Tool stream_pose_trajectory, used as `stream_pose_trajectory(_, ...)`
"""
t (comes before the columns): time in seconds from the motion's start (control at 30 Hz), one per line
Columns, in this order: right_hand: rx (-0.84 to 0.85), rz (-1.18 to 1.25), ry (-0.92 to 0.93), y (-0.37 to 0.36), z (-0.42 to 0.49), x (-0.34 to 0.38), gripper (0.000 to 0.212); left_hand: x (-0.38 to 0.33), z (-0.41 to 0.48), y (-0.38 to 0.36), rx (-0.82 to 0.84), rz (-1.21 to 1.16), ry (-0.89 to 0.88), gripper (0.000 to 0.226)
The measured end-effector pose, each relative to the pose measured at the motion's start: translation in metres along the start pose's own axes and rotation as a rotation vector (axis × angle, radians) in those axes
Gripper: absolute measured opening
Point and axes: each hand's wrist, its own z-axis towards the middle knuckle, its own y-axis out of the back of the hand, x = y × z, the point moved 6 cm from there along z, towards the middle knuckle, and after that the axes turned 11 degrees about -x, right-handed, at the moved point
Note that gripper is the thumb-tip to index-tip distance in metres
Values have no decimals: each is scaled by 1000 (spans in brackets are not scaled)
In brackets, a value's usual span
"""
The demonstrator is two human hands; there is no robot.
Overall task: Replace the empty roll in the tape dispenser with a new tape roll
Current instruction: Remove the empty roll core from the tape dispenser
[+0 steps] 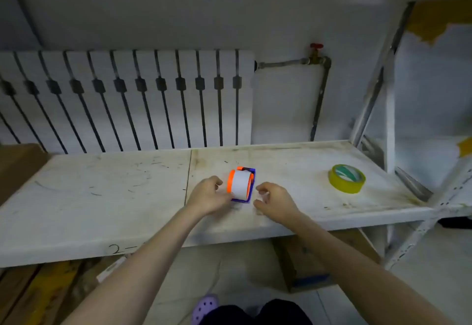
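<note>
A blue tape dispenser (pixel 251 179) with orange side discs stands on the white shelf board (pixel 102 184), near its middle. A white roll (pixel 241 183) sits in it between the orange discs. My left hand (pixel 208 194) rests against the dispenser's left side, fingers touching the orange disc and the blue base. Just right of the dispenser hovers my right hand (pixel 273 200), fingers curled and apart, holding nothing. A yellow tape roll (pixel 346 178) with a green and white core lies flat on the shelf, far to the right.
A white radiator (pixel 127 100) and a pipe with a red valve (pixel 316 51) stand behind the shelf. Metal rack posts (pixel 388 125) rise at the right. Cardboard boxes (pixel 306 260) sit on the floor below the shelf's front edge.
</note>
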Motion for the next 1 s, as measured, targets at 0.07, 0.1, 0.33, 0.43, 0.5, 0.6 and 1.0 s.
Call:
stream_pose_trajectory(0.07,-28,45,-20,-10,12,-3,23,2,12,-7,-8,-60,54,56)
stream_pose_trajectory(0.1,-32,51,-28,-17,16,-4,18,5,19,-13,-7,-100,93,55)
stream_pose_trajectory(0.33,-74,29,-1,-43,29,-16,13,1,51,-48,32,-336,222,23)
stream_pose_trajectory(0.43,-118,0,89,-41,30,-16,9,-9,50,-49,22,-445,233,17)
stream_pose_trajectory(0.5,-117,4,137,-39,28,-19,10,-12,51,-41,-13,-637,344,22)
stream_pose_trajectory(0.6,-34,-4,192,-37,19,-26,18,-14,54,-25,-1,-772,500,17)
stream_pose_trajectory(1.0,-216,410,99,35,-7,9,21,-42,10,-25,147,-867,489,44)
